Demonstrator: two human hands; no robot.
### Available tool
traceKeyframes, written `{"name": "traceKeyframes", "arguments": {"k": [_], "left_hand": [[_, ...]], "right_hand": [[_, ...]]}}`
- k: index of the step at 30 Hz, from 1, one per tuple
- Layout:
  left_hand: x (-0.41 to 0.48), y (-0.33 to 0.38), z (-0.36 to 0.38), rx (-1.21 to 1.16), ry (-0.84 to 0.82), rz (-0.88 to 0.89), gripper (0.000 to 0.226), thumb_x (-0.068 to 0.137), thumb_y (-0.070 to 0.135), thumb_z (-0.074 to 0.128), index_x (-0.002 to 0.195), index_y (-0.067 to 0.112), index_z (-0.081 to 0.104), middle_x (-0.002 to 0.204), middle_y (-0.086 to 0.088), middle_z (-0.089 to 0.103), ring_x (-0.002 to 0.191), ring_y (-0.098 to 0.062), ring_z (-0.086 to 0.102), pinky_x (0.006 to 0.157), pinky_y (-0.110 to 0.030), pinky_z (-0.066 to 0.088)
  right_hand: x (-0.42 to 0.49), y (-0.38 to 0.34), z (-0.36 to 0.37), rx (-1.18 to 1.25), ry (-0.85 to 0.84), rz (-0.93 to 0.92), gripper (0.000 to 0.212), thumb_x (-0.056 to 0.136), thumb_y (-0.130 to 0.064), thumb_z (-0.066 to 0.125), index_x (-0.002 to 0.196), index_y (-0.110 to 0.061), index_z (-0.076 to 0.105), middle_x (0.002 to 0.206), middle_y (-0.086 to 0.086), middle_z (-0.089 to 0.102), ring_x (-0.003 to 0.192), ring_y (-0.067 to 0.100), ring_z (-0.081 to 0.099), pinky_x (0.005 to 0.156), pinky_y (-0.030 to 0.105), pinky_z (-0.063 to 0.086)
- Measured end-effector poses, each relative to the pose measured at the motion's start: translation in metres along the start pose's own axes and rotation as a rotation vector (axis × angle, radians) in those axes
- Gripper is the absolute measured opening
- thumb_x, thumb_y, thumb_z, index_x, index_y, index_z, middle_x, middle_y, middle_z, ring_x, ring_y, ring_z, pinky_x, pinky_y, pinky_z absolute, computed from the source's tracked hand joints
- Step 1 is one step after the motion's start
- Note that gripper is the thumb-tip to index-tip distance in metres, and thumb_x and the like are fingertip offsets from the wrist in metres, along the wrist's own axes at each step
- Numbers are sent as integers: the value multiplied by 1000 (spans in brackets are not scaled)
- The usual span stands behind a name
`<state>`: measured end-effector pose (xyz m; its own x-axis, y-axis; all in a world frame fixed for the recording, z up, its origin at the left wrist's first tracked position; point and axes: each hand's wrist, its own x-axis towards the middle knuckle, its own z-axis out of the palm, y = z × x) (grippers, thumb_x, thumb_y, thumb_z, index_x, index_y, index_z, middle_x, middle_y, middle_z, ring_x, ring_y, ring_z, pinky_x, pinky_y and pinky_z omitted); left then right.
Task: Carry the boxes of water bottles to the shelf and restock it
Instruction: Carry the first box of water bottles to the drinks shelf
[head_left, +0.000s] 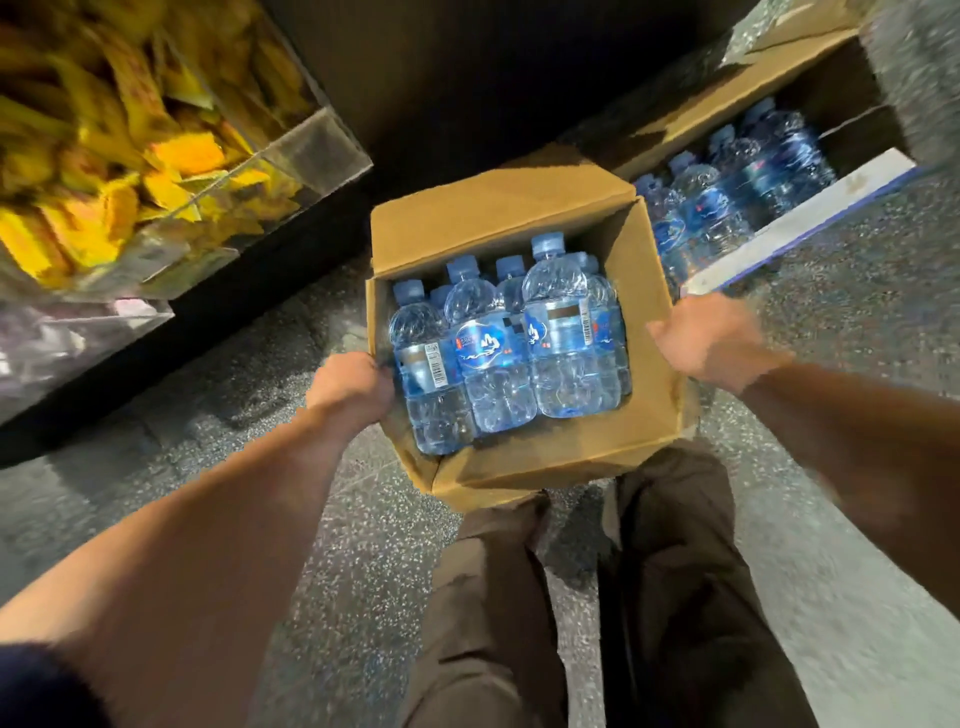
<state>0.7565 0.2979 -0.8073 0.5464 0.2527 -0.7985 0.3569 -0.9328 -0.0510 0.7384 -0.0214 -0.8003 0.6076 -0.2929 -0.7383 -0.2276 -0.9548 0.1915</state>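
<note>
An open brown cardboard box (545, 457) hangs in front of my legs, above the speckled floor. Inside it stand several clear water bottles (493, 353) with blue caps and blue labels. My left hand (350, 387) grips the box's left wall at the rim. My right hand (711, 340) clasps the box's right side, fingers curled over its edge. A second open cardboard box (691, 104) sits on the floor at the upper right, with several more water bottles (727, 192) lying in it.
A clear plastic bin (291, 150) full of yellow snack packets juts out at the upper left, on a dark shelf base (208, 332). A dark wall panel rises behind the boxes. My trousered legs (597, 597) stand just below the held box.
</note>
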Motion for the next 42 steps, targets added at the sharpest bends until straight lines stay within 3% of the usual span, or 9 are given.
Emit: {"name": "traceKeyframes", "arguments": {"k": [4, 10, 13, 20, 24, 29, 33, 37, 42], "left_hand": [[-16, 6, -21, 66, 19, 47, 38, 94, 34, 44, 107, 4, 64, 111, -17, 65, 99, -34, 62, 80, -35, 50], [-46, 39, -45, 152, 28, 146, 41, 96, 41, 40, 88, 9, 64, 95, -13, 65, 85, -30, 63, 79, -36, 53], [-66, 50, -46, 207, 38, 157, 42, 95, 40, 40, 88, 7, 65, 89, -11, 66, 79, -28, 63, 73, -35, 53], [-109, 50, -30, 353, 53, 177, 31, 96, 32, 48, 90, 5, 60, 84, -10, 61, 74, -25, 60, 66, -32, 48], [-138, 70, -17, 459, 93, 251, 33, 96, 32, 51, 71, 10, 53, 71, -5, 55, 64, -20, 57, 57, -29, 44], [-175, 104, 20, 645, 103, 407, 28, 96, 30, 48, 82, 8, 59, 69, -3, 54, 69, -21, 58, 60, -28, 46], [-216, 126, 70, 735, 92, 482, 29, 96, 29, 47, 89, 6, 62, 80, -7, 62, 69, -22, 61, 60, -28, 51], [-270, 160, 123, 835, 118, 627, 31, 97, 29, 45, 91, 3, 61, 85, -12, 60, 72, -27, 58, 61, -31, 46], [-335, 200, 191, 865, 93, 729, 33, 95, 29, 49, 96, 0, 65, 89, -15, 69, 79, -30, 68, 76, -39, 58]], "right_hand": [[-38, 15, 4, 38, 28, 55, 52, 98, -41, 32, 107, -1, 63, 108, 20, 65, 100, 36, 63, 81, 38, 50], [-86, 43, 8, 208, 44, 273, 48, 97, -42, 43, 108, 0, 62, 108, 21, 65, 100, 36, 62, 78, 38, 51], [-101, 61, 11, 249, 50, 292, 42, 98, -39, 44, 104, -2, 64, 103, 18, 66, 97, 33, 63, 69, 33, 44], [-146, 86, 43, 373, 61, 272, 35, 98, -29, 44, 96, -1, 65, 84, 13, 61, 82, 30, 62, 63, 29, 44], [-183, 102, 87, 482, 29, 309, 33, 95, -29, 48, 102, -2, 66, 102, 18, 66, 95, 33, 62, 67, 30, 40], [-230, 139, 142, 568, -23, 443, 33, 95, -34, 49, 108, -7, 64, 109, 13, 63, 100, 29, 61, 67, 29, 41], [-276, 174, 196, 705, -20, 511, 37, 95, -35, 47, 112, -6, 62, 114, 15, 63, 105, 32, 60, 80, 35, 50], [-328, 208, 255, 774, -17, 630, 40, 97, -37, 43, 116, -5, 58, 115, 16, 62, 107, 33, 60, 80, 35, 48], [-390, 258, 323, 894, 1, 725, 40, 95, -35, 44, 115, -5, 60, 118, 18, 61, 108, 35, 59, 84, 38, 48]]}}
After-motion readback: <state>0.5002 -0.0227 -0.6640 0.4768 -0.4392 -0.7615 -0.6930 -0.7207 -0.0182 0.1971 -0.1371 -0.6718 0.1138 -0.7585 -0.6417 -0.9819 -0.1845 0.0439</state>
